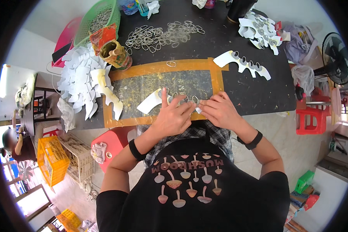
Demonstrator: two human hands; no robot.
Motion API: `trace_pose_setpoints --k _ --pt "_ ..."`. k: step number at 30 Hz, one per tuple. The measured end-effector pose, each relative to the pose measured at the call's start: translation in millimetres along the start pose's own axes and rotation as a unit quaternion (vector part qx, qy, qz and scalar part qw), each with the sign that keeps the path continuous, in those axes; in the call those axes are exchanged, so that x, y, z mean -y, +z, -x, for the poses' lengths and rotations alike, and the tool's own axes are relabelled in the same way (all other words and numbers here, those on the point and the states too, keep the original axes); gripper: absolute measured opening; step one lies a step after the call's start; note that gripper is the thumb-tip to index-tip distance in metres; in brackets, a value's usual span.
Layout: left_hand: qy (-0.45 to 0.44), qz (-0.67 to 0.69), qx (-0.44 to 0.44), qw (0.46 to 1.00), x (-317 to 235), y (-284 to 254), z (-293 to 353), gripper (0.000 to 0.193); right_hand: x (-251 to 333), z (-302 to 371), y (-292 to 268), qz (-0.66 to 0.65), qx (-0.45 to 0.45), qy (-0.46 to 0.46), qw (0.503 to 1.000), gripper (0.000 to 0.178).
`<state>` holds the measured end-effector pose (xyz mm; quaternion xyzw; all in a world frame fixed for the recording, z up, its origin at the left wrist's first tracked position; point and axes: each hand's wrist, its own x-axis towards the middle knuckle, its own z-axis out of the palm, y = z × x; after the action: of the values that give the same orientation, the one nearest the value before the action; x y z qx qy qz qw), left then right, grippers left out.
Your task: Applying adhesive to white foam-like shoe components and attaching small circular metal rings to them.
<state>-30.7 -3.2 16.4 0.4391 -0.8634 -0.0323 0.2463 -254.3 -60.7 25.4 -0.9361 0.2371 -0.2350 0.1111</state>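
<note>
A white scalloped cut-out piece (149, 103) lies slantwise on the taped board (133, 83) in front of me, with metal oval rings along its upper edge. My left hand (174, 118) closes thumb and fingertips on the piece's right part, its index finger raised. Opposite it, my right hand (220, 111) pinches the right end, beside an upright oval ring (195, 99). Fingers hide most of that end. Farther right lies a similar piece (226, 59) with rings along its edge. A yellow-smeared piece (114, 101) rests at the board's left edge.
Loose oval rings (150, 38) spread across the far table; a single ring (171, 64) lies on the board's tape. At left are a heap of white pieces (79, 71), a smeared can (118, 57) and a green basket (114, 23). A fan (336, 58) stands right.
</note>
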Motion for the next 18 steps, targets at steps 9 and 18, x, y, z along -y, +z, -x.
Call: trace_pose_setpoints --k 9,18 --pt "-0.037 0.054 -0.003 0.998 -1.1 -0.8 0.7 0.037 20.5 -14.5 14.9 -0.051 -0.142 0.208 0.966 0.017" --pt "-0.133 0.146 -0.047 0.979 16.9 -20.5 -19.5 0.012 40.3 -23.6 -5.5 -0.312 -0.083 0.287 0.902 0.012"
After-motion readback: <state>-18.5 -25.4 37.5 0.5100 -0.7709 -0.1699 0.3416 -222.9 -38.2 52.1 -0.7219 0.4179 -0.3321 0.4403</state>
